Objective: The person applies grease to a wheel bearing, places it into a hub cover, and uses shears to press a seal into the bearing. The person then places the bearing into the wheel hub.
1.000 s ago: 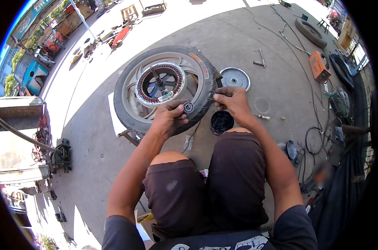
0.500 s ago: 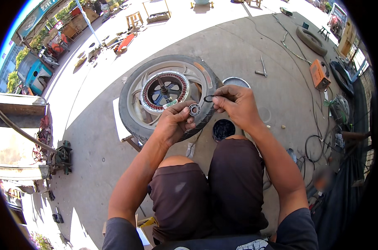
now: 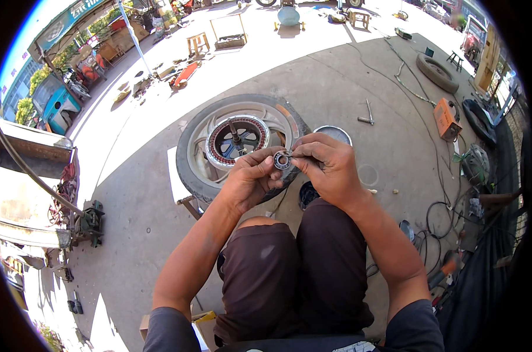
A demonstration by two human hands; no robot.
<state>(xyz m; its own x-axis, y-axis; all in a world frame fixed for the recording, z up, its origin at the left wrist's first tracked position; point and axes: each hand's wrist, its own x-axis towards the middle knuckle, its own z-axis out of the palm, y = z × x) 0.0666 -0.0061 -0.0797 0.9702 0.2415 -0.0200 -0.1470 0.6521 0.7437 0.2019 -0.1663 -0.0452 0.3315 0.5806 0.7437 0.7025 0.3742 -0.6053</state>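
A small ball bearing [image 3: 279, 166] is held between the thumb and fingers of my left hand [image 3: 248, 180], its open face turned up. My right hand [image 3: 331, 167] is closed in a pinch at the bearing's right edge, on a thin black ring that its fingertips mostly hide. Just beyond my hands lies a wheel with a black tyre [image 3: 190, 167] and pale spokes. In its middle sits an open hub [image 3: 260, 126] with reddish-brown segments round the inside and an upright axle [image 3: 235, 130].
A tub of dark grease [image 3: 306, 199] stands by my right knee, partly hidden. Behind my right hand is a round, silvery pan [image 3: 340, 132]. Farther right are a T-shaped tool [image 3: 367, 119], an orange box-shaped machine [image 3: 447, 120], a loose tyre [image 3: 437, 73] and trailing cables.
My right hand has brought the black ring from beside the bearing down onto its edge. Both hands are now together, slightly to the right. The whole view has shifted, with the wheel lower in it.
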